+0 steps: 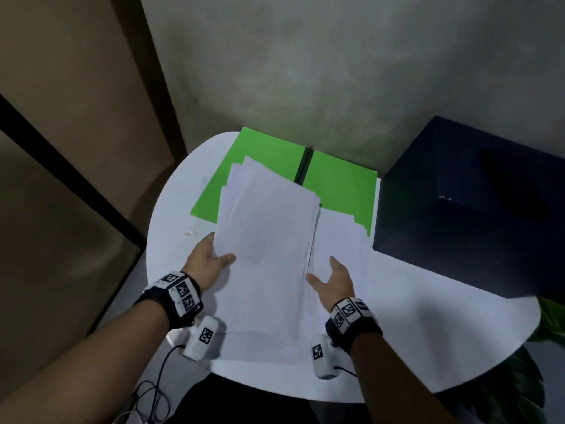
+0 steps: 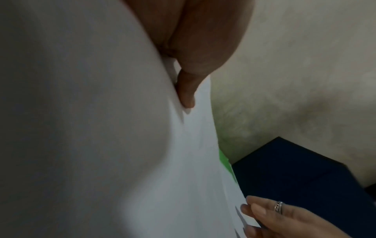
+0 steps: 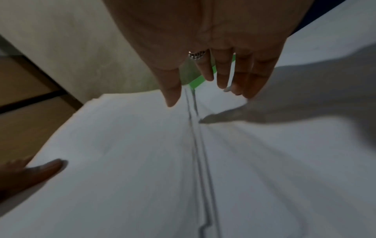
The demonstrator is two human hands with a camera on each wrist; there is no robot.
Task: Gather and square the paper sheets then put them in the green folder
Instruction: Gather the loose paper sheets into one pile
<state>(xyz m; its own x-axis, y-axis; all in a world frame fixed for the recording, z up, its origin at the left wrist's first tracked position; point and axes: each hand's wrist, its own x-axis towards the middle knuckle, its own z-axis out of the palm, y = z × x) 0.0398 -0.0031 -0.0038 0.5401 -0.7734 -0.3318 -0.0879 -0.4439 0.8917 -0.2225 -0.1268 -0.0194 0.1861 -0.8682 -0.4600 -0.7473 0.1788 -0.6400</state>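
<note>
A loosely fanned stack of white paper sheets [image 1: 266, 228] is lifted at its near end over the open green folder [image 1: 266, 151]. My left hand [image 1: 211, 261] grips the stack's left edge, thumb on top. The left wrist view shows that thumb [image 2: 186, 91] pressed onto the sheets [image 2: 122, 145]. My right hand [image 1: 333, 276] is open with straight fingers at the stack's right edge, above more white sheets [image 1: 339, 240] lying on the folder's right flap [image 1: 342, 185]. In the right wrist view its fingers [image 3: 221, 77] spread over the stack edge [image 3: 122, 145], with a strip of green folder [image 3: 195, 82] beyond.
A round white table [image 1: 428, 316] holds everything. A dark blue box [image 1: 474, 209] stands on its right side, against the folder. A grey wall is close behind. Green leaves [image 1: 550, 319] show past the table's right rim, and cables hang at the near left.
</note>
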